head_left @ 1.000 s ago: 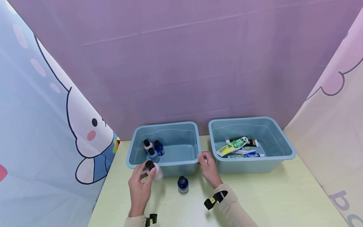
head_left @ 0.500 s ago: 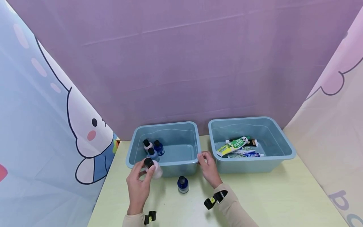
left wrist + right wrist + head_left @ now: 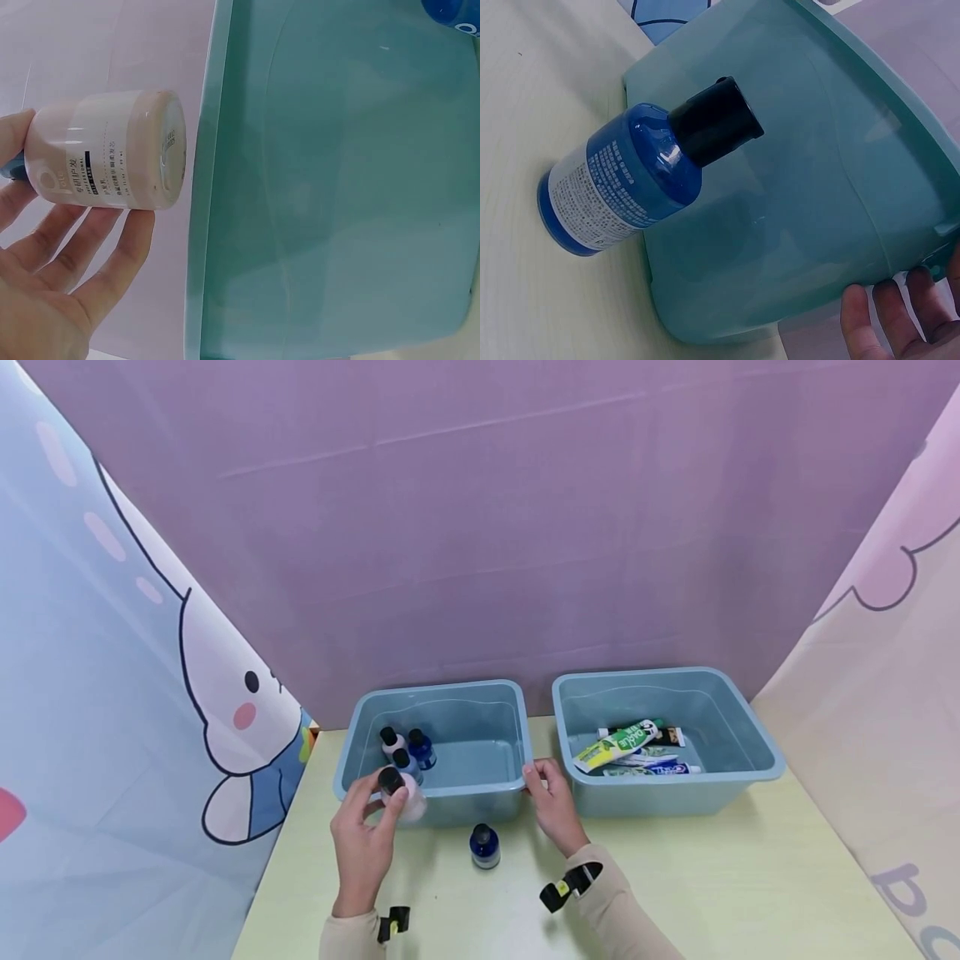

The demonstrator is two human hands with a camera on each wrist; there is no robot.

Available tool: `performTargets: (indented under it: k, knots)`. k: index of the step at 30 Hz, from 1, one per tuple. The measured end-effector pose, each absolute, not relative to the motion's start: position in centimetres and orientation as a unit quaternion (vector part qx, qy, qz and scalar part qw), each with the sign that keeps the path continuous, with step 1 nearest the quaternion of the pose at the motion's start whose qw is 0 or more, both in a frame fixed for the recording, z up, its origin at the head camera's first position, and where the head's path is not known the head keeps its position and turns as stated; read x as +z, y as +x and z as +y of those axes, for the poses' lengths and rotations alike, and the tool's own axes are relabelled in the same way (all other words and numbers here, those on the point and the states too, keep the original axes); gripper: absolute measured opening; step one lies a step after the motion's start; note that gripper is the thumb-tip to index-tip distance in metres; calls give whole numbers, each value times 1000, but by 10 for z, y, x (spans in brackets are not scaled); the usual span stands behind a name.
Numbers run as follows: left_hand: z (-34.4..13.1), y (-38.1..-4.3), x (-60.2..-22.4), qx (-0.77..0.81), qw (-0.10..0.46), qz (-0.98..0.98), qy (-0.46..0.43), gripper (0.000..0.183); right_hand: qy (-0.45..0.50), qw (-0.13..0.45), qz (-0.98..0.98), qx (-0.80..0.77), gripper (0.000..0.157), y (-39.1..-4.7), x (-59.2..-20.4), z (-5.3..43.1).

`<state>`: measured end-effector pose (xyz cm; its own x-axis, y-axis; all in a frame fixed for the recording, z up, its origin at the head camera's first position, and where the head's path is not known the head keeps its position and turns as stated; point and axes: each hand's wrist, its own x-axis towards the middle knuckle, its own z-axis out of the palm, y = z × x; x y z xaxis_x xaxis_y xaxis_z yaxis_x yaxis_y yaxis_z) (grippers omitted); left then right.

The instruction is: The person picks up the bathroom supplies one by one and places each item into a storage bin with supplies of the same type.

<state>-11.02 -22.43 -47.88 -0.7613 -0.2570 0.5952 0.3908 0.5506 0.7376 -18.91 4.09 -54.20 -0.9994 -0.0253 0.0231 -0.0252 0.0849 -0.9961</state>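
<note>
My left hand [image 3: 363, 847] grips a small pale pink bottle [image 3: 105, 150] near its black cap, fingers spread along its side. In the head view the bottle overlaps the front wall of the left blue bin [image 3: 472, 806]; in the left wrist view its base is close to the bin's rim. My right hand [image 3: 553, 803] holds the front right corner of that bin, fingertips [image 3: 855, 300] at its edge. A dark blue bottle [image 3: 484, 847] with a black cap stands upright on the table before the bin. Inside the bin, three capped bottles [image 3: 405, 764] cluster at the left.
To the right stands a second blue bin [image 3: 675, 797] containing several toothpaste tubes [image 3: 618, 745]. Both bins sit at the back of the pale table [image 3: 675, 885], against a purple cloth [image 3: 487, 527]. Printed cloths hang on either side.
My left hand has lifted the pink bottle slightly, moving it a little left and toward the left bin's front rim. My right hand keeps its place on the bin's corner.
</note>
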Motion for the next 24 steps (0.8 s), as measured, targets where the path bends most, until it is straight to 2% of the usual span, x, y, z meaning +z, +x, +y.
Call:
performTargets:
  k: [13, 24]
  knots:
    - [-227, -121, -469, -457, 335, -823, -47, 35, -23, -2, 732, -681, 37, -189, -542, 41]
    - [-229, -133, -458, -453, 307, -834, -62, 33, -16, 6, 735, -678, 37, -189, -542, 41]
